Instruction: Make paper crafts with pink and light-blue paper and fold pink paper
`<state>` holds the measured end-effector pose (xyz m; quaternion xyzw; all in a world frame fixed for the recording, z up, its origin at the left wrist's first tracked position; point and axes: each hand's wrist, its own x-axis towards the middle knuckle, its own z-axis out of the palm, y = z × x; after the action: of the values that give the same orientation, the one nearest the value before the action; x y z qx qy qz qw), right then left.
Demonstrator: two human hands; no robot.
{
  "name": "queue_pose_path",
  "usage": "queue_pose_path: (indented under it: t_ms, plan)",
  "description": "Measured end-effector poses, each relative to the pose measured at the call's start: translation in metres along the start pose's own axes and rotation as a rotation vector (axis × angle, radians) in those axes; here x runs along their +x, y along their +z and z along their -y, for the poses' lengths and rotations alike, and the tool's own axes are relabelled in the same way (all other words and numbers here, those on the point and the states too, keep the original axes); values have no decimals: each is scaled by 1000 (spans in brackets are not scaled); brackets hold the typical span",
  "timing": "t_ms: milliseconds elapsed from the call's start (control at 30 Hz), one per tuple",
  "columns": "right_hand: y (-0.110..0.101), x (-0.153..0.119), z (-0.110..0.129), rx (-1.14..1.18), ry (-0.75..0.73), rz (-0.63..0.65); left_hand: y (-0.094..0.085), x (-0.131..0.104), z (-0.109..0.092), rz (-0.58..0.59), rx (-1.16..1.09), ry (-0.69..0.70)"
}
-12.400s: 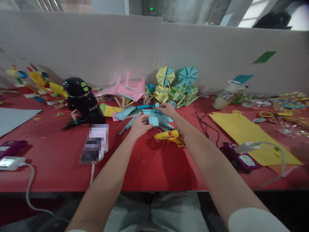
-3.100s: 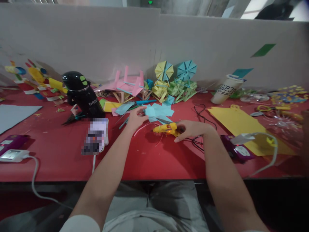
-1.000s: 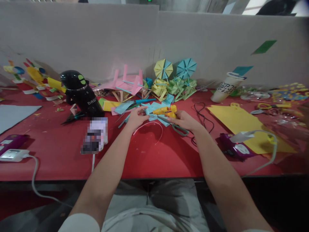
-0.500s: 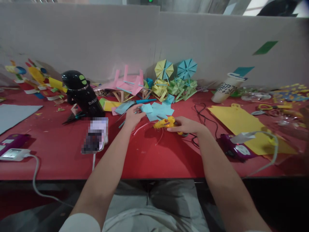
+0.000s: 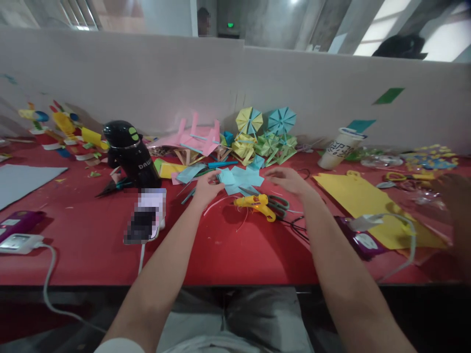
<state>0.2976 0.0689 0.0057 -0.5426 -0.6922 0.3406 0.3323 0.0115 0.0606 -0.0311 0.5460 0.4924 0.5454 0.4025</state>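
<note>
My left hand (image 5: 209,187) is curled at the left edge of the light blue paper pieces (image 5: 241,179), thumb and fingers closed on a small folded blue paper (image 5: 222,177). My right hand (image 5: 289,180) hovers just right of the blue pieces, fingers apart and holding nothing. Between my forearms a yellow hot glue gun (image 5: 253,202) lies on its side on the red table, its nozzle pointing left. Beside it are scissors (image 5: 281,205) with dark grey handles, their blades reaching toward the blue paper.
A black bottle (image 5: 127,154) and a phone (image 5: 147,215) stand left. Folded paper models (image 5: 281,125) line the back panel. At right are a paper cup (image 5: 340,149), yellow sheets (image 5: 368,208), a purple power box (image 5: 362,238) with cables, and another person's blurred arm (image 5: 458,215).
My right hand has let go of the glue gun, which now rests on the table, and has moved up and open toward the blue paper. My left hand stays in place. The view has tilted up.
</note>
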Motion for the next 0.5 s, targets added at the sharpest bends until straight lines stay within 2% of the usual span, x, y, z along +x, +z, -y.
queue_pose_path:
  t_ms: [67, 167, 200, 333, 500]
  plan:
    - [8, 29, -6, -71, 28, -74, 1, 0, 1, 20, 23, -4]
    - [21, 68, -10, -291, 60, -334, 3, -4, 0, 43, 84, -7]
    - [23, 78, -10, -353, 70, -381, 3, -5, -1, 51, 100, -6]
    - [30, 104, -14, -455, 128, -375, 4, -10, -6, 92, 123, -14]
    - [38, 106, -19, -446, 187, -445, 5, -12, -13, 92, 120, -23]
